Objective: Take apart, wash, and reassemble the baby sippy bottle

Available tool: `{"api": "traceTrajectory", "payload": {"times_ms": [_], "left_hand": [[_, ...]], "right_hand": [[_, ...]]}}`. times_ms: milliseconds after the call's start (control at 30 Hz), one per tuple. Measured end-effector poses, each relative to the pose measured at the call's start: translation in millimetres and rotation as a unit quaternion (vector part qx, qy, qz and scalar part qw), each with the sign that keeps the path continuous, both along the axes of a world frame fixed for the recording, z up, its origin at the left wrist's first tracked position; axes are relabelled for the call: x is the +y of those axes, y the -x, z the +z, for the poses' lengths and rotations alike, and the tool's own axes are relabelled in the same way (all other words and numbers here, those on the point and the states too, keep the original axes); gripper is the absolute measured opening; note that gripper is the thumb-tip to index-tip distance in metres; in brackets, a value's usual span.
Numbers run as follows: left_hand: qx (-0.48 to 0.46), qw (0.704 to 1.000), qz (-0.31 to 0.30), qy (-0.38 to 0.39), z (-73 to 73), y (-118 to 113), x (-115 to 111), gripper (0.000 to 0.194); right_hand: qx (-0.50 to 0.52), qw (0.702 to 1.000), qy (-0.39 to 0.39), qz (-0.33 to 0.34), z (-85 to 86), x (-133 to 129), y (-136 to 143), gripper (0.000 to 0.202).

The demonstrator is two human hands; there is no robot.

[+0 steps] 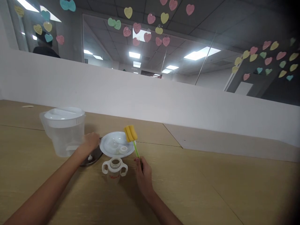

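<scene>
Yellow sponge forms the head of the green-handled cleaning brush (130, 133), which we hold tilted above the bench (187, 184), sponge end up and leaning left. Our right hand (143, 173) is closed around the lower part of its handle; the sponge overlaps the right rim of the white round dish (106, 150) in our view, and whether they touch we cannot tell. Left of this hand we note the translucent two-handled bottle (114, 175), upright and open-mouthed, with white handles and red print on its front. Just beyond the bottle lies the dish, in which we find a white ring-shaped cap (123, 150) and, to its left, a clear piece (114, 143) whose form we cannot make out. Left of the dish is the dark round tray (96, 156), bearing a small white part (90, 157). Our left hand (92, 141), blurred, is above the tray and near the large translucent plastic pitcher (67, 137) with its white lid (64, 113); whether its fingers grasp anything we cannot tell. Beyond the bench we observe a white wall (140, 100) and, above it, glass with heart-shaped paper notes (128, 12); a person (45, 45) is partly visible at upper left.
</scene>
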State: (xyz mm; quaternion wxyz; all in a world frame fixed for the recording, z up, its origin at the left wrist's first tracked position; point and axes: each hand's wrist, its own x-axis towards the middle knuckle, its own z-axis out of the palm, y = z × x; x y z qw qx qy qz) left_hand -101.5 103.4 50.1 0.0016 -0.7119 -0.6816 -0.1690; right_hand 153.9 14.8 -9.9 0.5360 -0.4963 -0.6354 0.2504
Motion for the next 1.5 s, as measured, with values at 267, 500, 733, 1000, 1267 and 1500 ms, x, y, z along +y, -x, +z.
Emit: {"api": "traceTrajectory", "payload": {"times_ms": [267,500,733,1000,1267,1500], "left_hand": [[0.019,0.988,-0.153,-0.005,-3.2,-44,-4,0.035],[0.020,0.989,-0.146,-0.012,-12.9,-51,5,0.020],[-0.045,0.986,-0.138,-0.085,13.4,-41,1,0.023],[-0.392,0.882,-0.210,-0.154,58.4,-48,-37,0.027],[-0.580,0.786,-0.163,-0.138,58.7,-57,-34,0.036],[-0.603,0.772,-0.145,-0.143,56.9,-64,-36,0.050]], "right_hand": [[-0.010,1.000,0.000,-0.007,0.4,1,-1,0.035],[-0.015,1.000,-0.003,-0.015,-3.4,2,1,0.036],[0.001,1.000,0.011,-0.015,-3.3,4,-1,0.038],[-0.019,1.000,0.004,-0.005,-0.1,-1,2,0.035],[-0.010,0.999,-0.014,0.034,-0.5,-5,4,0.036],[-0.039,0.996,-0.040,0.073,1.0,-10,6,0.034]]}}
